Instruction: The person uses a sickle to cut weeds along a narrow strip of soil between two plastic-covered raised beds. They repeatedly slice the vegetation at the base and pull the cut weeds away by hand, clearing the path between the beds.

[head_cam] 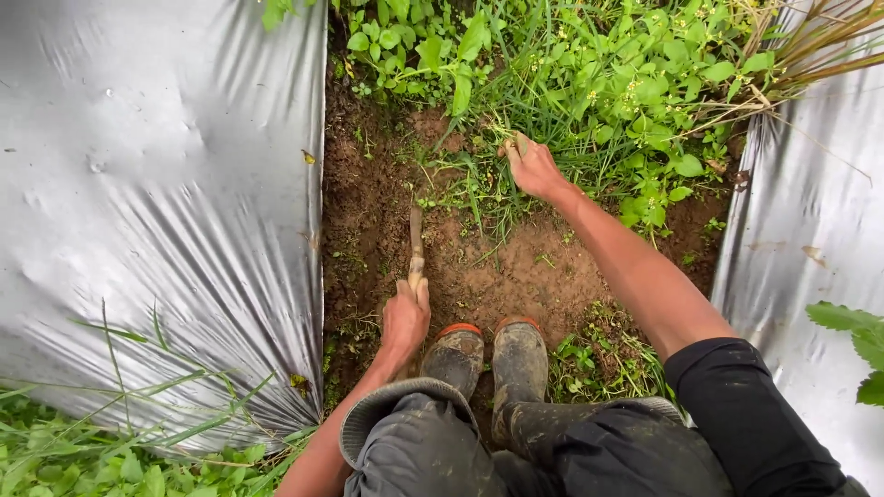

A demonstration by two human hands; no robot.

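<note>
My left hand [405, 317] grips the handle of a short, soil-covered hand tool [415, 241] whose blade points away from me over bare brown soil [516, 267]. My right hand [531, 166] reaches forward and closes on a clump of grass and weeds [479, 179] at the edge of the green growth. I am crouched, with my two muddy rubber boots [488, 354] planted on the soil between my arms.
Silver plastic mulch sheets cover the beds on the left [157, 202] and on the right [810, 221]. Dense green weeds [599, 74] fill the furrow ahead. More weeds grow at the lower left [83, 451] and beside my right boot [599, 354].
</note>
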